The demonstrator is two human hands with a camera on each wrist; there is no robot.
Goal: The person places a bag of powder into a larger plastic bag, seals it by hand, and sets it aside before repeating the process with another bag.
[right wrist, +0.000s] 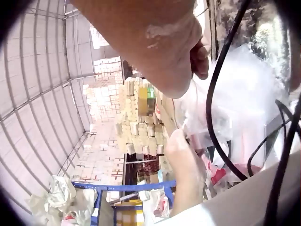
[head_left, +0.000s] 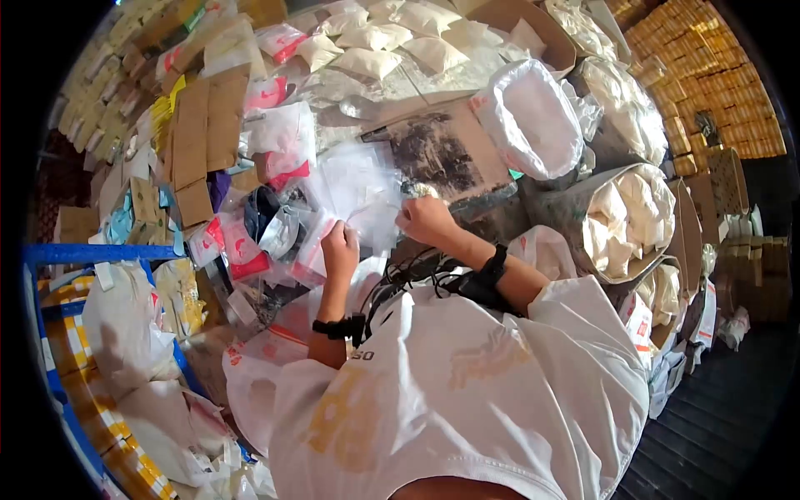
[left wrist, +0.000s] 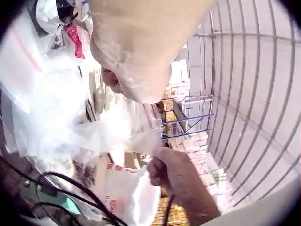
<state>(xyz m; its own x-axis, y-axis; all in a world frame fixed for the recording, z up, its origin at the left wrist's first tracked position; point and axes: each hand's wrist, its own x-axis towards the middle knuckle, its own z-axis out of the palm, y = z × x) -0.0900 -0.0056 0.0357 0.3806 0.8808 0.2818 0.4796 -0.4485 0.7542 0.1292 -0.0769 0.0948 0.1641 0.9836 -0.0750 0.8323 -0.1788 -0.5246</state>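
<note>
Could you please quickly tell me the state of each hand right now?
Left hand: closed, pinching a clear plastic bag.
Right hand: closed, also pinching clear plastic.

yellow-printed white shirt [head_left: 508, 408], black wrist straps [head_left: 333, 328], black cables [right wrist: 209, 99]

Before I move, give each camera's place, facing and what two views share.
Head: on the head, facing forward and down at bags; both arms and shirt show.
Left wrist: worn there, facing past the left fingers to the bags; right fingers show.
Right wrist: worn there, facing past the right fingers to the bags; left fingers show.
Wrist views share bags, fingers and cords.
</note>
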